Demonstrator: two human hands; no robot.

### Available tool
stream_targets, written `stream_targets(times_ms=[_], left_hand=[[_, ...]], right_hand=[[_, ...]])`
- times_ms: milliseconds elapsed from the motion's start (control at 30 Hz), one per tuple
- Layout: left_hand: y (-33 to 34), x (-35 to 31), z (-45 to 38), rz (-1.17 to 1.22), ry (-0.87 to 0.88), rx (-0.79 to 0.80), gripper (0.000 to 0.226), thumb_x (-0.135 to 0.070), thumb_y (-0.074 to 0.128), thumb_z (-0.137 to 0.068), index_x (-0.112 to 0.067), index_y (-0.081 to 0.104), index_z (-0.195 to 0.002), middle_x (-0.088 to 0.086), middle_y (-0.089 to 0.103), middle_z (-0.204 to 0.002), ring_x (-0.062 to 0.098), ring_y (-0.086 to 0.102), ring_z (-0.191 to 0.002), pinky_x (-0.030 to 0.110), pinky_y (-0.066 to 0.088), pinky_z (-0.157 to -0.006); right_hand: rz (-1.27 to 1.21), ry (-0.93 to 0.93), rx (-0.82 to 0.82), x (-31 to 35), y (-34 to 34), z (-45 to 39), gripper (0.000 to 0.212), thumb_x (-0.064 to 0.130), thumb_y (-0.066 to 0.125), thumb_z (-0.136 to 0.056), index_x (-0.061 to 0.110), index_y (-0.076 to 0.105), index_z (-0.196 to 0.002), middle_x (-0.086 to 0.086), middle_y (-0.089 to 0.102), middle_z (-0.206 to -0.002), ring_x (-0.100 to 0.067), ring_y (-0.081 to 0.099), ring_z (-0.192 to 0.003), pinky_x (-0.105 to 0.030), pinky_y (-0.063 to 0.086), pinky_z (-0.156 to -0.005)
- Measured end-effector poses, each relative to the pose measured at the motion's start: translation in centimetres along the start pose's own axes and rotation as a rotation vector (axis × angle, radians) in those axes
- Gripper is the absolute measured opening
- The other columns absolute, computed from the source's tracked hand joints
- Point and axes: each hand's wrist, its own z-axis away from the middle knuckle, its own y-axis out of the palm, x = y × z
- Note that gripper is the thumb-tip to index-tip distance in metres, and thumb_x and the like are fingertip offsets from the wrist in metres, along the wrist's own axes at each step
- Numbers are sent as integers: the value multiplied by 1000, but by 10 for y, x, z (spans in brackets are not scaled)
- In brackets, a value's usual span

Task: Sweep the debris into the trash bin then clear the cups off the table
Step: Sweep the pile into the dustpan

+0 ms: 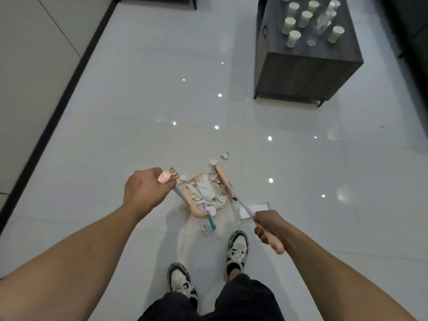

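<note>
The left hand (143, 191) grips the top of the pink plastic long-handled dustpan (199, 198), steadying its tray on the glossy white tiled floor (139, 100) so the crumpled paper debris (207, 193) stays in it. The right hand (266, 225) is curled round the pink-handled broom (228, 184), angled to push scraps inward. A few scraps (224, 155) lie just beyond the pan. Pale green paper cups (305, 18) stand on the dark wooden table (301, 72), well apart. No trash bin is visible.
</note>
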Motion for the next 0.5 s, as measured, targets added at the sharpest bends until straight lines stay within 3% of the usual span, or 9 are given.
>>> stream_targets(times_ms=[133,267,367,500], left_hand=[[-16,34,14,4,-47,-15,44,-62,56,-71,-20,55,-59,-3,57,-52,20,57,-57,26,41,-50],[-27,57,26,18,-120,-40,47,-66,56,-71,-21,54,-59,-2,58,-55,22,58,-60,28,45,-52],[-30,66,34,41,-175,-64,46,-68,57,-70,-23,55,-59,-4,57,-53,20,58,-59,27,41,-49],[-24,66,46,97,-301,-116,44,-68,60,-68,-25,58,-61,-5,56,-49,15,57,-54,25,38,-47]], right_hand=[[-22,-54,-11,0,15,21,17,14,46,-94,4,58,-98,-8,47,-64,-12,32,-42,-21,26,-39],[38,-120,-60,19,12,18,21,14,44,-93,2,60,-98,-9,45,-63,-16,33,-46,-26,26,-45],[103,-134,-88,48,1,1,13,12,43,-91,8,55,-94,-8,41,-66,-17,30,-50,-29,21,-51],[190,-144,-86,90,-14,-28,13,7,41,-92,5,53,-96,-9,36,-69,-16,28,-50,-25,22,-47]])
